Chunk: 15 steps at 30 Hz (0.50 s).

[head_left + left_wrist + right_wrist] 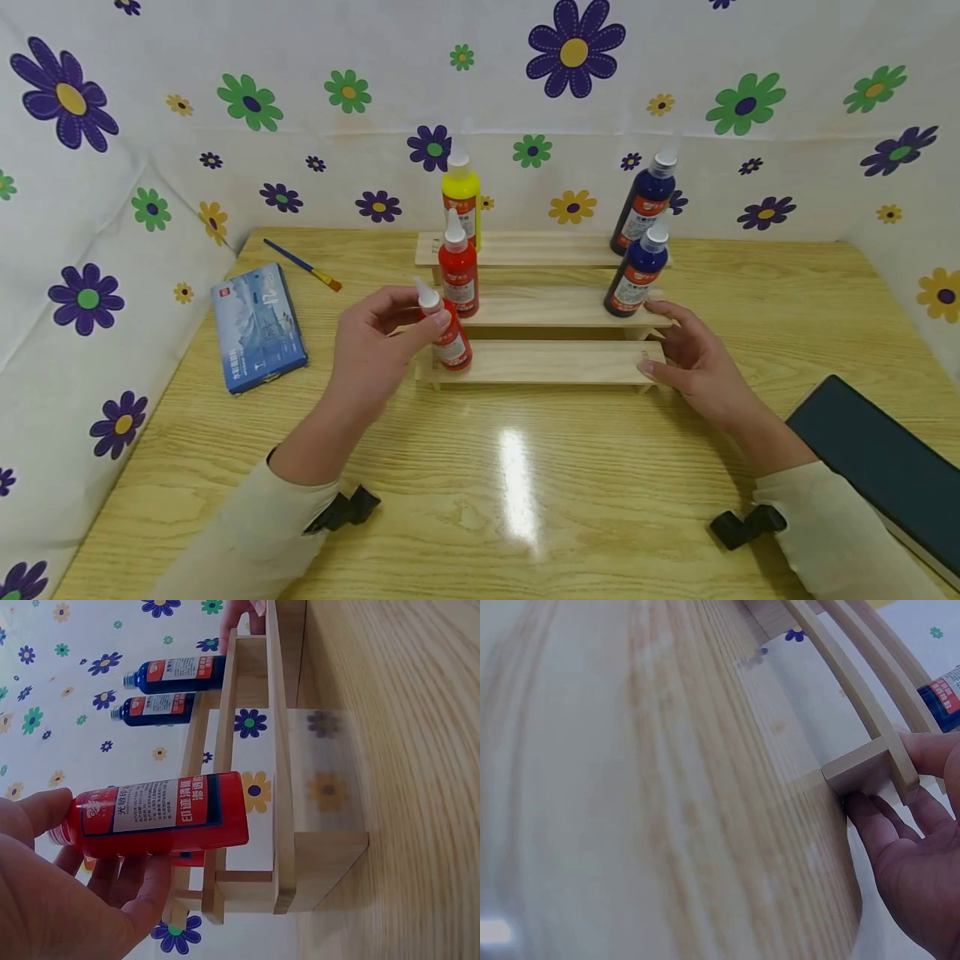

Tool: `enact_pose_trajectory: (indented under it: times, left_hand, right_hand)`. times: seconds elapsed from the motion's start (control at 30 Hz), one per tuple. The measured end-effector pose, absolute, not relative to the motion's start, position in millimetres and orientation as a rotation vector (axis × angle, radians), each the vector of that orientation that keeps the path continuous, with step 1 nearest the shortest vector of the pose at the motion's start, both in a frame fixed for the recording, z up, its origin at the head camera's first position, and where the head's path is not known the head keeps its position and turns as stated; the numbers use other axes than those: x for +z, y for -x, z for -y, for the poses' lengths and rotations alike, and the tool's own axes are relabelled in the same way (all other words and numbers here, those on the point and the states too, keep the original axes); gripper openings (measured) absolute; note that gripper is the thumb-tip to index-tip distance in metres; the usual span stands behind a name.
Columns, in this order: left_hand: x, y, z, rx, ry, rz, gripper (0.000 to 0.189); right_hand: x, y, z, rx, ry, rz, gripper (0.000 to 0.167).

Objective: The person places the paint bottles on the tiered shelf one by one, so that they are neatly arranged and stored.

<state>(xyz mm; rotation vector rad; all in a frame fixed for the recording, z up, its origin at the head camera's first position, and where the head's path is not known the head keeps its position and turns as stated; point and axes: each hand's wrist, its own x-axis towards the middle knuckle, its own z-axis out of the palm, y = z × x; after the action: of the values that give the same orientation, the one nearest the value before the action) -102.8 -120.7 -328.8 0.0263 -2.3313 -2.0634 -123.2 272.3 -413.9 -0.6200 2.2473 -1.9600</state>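
My left hand (375,346) holds a red squeeze bottle (452,343) with a white nozzle by its upper part. In the left wrist view the bottle's base appears slightly above the lowest tier of a wooden three-step rack (555,362). The right hand (693,358) grips the right end of that tier, its thumb on the board and its fingers at the side and below. Behind the held bottle, another red bottle (459,275) stands on the middle step and a yellow bottle (461,200) on the top one. Dark blue bottles (636,275) stand at the right ends of both steps.
On the left of the wood-grain table (465,500) lie a blue box (258,329) and a paintbrush (300,263). A dark flat case or book (877,467) lies at the right, near my right forearm. Flower-patterned cloth (495,108) hangs behind the rack.
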Motion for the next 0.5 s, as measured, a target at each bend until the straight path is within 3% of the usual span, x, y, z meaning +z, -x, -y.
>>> enact_pose_trajectory:
  times: [0.5]
  left_hand:
    - [-335.6,106.3,105.9,-1.967,0.13,2.399,0.033]
  right_hand:
    - [-410.1,121.9,-271.2,-1.93,0.578,-2.284,0.073]
